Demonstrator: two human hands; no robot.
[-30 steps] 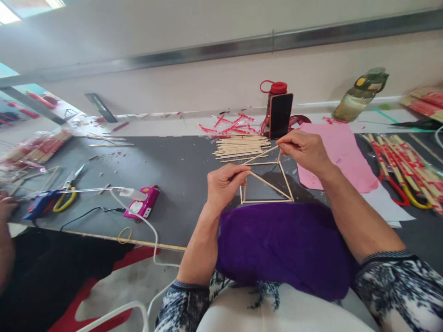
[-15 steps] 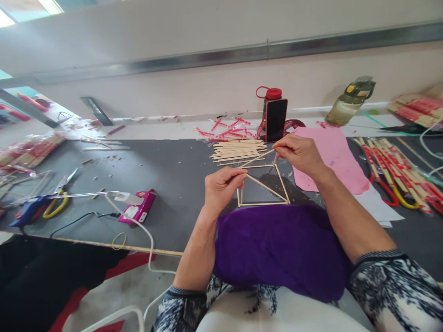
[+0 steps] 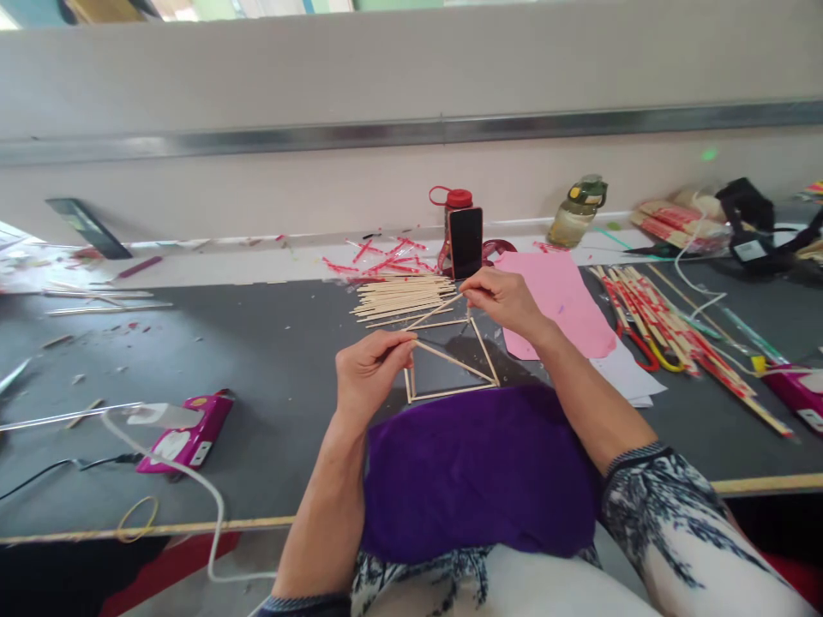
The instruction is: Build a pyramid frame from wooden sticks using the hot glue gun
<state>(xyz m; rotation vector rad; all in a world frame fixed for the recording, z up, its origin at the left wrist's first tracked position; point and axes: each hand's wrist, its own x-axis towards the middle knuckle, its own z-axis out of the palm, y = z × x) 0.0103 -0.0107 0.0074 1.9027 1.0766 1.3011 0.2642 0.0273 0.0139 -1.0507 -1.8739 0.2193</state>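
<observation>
Wooden sticks form a frame (image 3: 453, 393) on the dark table, with a four-sided base and further sticks slanting up from its corners. My left hand (image 3: 374, 367) is closed in a pinch where raised sticks meet at the frame's left side. My right hand (image 3: 505, 300) pinches the upper right end of a slanting wooden stick (image 3: 435, 311), which runs down toward my left fingertips. The exact joints are hidden by my fingers. Just beyond the frame lies a pile of loose wooden sticks (image 3: 402, 296). A purple cloth (image 3: 479, 471) covers the area nearest me.
A phone (image 3: 466, 243) leans against a red-capped bottle (image 3: 459, 200). Pink paper (image 3: 559, 300), wrapped chopsticks (image 3: 669, 313) and a green-lidded bottle (image 3: 574, 216) are on the right. A magenta box (image 3: 193, 433) with a white cable (image 3: 215, 497) sits on the left.
My view has turned to the right, so everything sits further left in the picture. Both hands keep their pinches on the sticks, with little visible change in the frame.
</observation>
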